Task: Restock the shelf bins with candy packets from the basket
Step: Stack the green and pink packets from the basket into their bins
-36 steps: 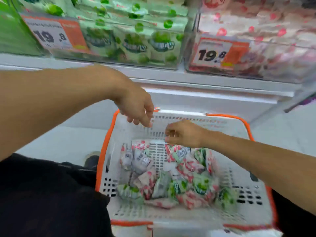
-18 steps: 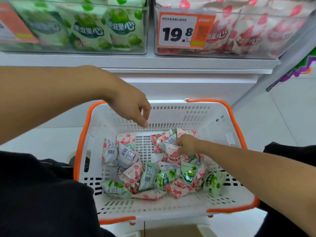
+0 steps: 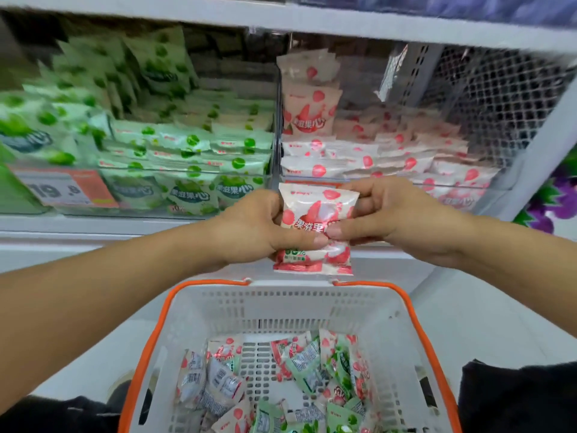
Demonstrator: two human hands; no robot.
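Head view: both hands are clamped on one pink candy packet, held upright in the air above the far rim of the basket and in front of the shelf. The left hand grips its left edge with the thumb laid across the front; the right hand pinches the right edge, fingers curled behind and thumb on the printed face. The two thumbs nearly meet on the packet.

Behind the packet stands the pink bin, a clear-fronted compartment on the shelf's right half, with pink packets stacked flat in rows and one standing at the back left corner. To its left, across a clear divider, the green bin holds green packets, with an orange price tag on its front wall toward the left end. In the basket a mixed heap of pink and green packets lies on the floor, mostly toward the near side.

The step in hand looks to be carrying a picked pink packet from basket to shelf, straightening it on the way. The next move calls for lifting it over the pink bin's front wall and laying it on the stacked rows, face up like its neighbours, and not letting it stray over the divider into the green side. Many packets remain, so the task is far from done.
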